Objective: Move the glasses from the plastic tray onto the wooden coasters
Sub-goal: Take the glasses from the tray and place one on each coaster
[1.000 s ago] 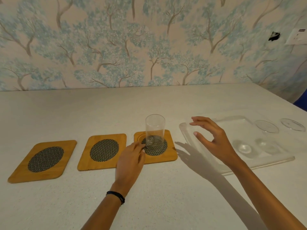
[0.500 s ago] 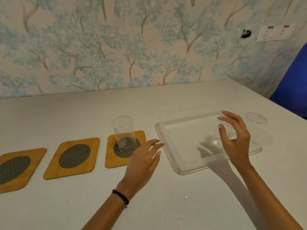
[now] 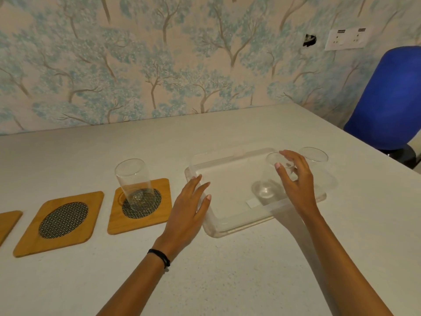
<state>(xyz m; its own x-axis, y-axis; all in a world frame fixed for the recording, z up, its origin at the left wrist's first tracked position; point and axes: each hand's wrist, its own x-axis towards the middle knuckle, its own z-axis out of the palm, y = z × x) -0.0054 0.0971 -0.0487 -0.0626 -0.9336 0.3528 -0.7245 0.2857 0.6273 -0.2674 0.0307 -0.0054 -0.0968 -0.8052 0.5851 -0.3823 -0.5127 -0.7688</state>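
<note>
A clear glass (image 3: pixel 134 181) stands upright on the rightmost wooden coaster (image 3: pixel 159 215). The middle coaster (image 3: pixel 61 222) and the left coaster (image 3: pixel 6 222), cut off by the frame edge, hold nothing. In the clear plastic tray (image 3: pixel 216 229) stand two more glasses. My right hand (image 3: pixel 296 179) wraps the nearer glass (image 3: pixel 266 185), thumb in front and fingers over its far side. The other glass (image 3: pixel 315 156) stands behind that hand at the tray's far right. My left hand (image 3: pixel 189 208) lies open against the tray's left rim, holding nothing.
The white table (image 3: pixel 227 270) meets a tree-patterned wall at the back. Its right edge runs diagonally past the tray. A blue chair (image 3: pixel 387 99) stands beyond that edge. A wall socket (image 3: pixel 346 38) sits high on the right.
My right hand reached across the tray and closed around a glass. My left hand slid right from the coaster to the tray's left rim. The view has swung to the right.
</note>
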